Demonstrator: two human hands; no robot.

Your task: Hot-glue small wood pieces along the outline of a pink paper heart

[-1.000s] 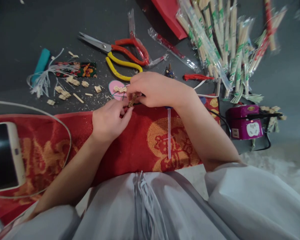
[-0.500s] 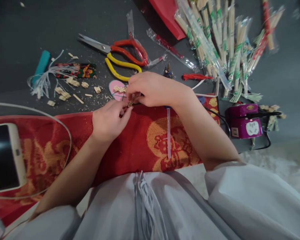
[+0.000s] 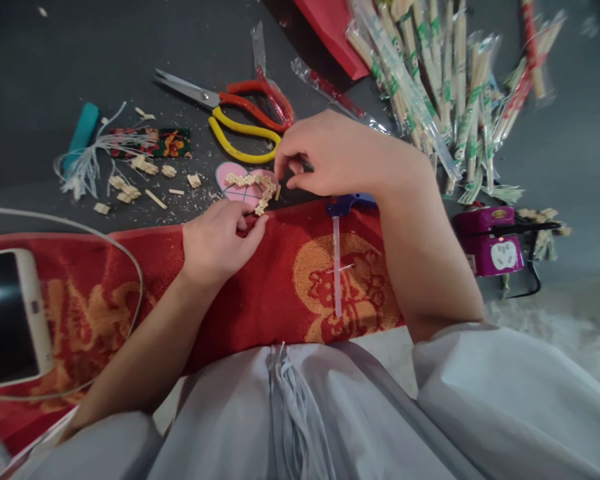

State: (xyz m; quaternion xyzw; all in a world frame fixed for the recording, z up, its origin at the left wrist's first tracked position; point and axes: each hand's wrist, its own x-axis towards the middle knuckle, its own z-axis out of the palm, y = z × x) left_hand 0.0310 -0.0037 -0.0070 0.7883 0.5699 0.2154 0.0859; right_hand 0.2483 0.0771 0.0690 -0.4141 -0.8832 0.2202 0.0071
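A pink heart-shaped piece with dark lines lies at the towel's far edge, and small pale wooden bits line its upper and right side. My left hand has its thumb and forefinger closed around the heart's lower tip. Just right of the heart is my right hand, its thumb and forefinger apart and nothing visible between them. A short wooden sliver shows below its forefinger. Behind my right forearm, a blue glue gun is partly hidden, with a clear glue stick near it on the towel.
Scissors with red and yellow handles lie beyond the heart. Wood chips and white strings are at the left. Wrapped chopsticks pile up far right, behind a purple power socket. A phone and cable rest on the red towel.
My right hand has drawn away to the right and its fingers have parted, uncovering the heart and its wooden bits. My left hand has stayed nearly in place.
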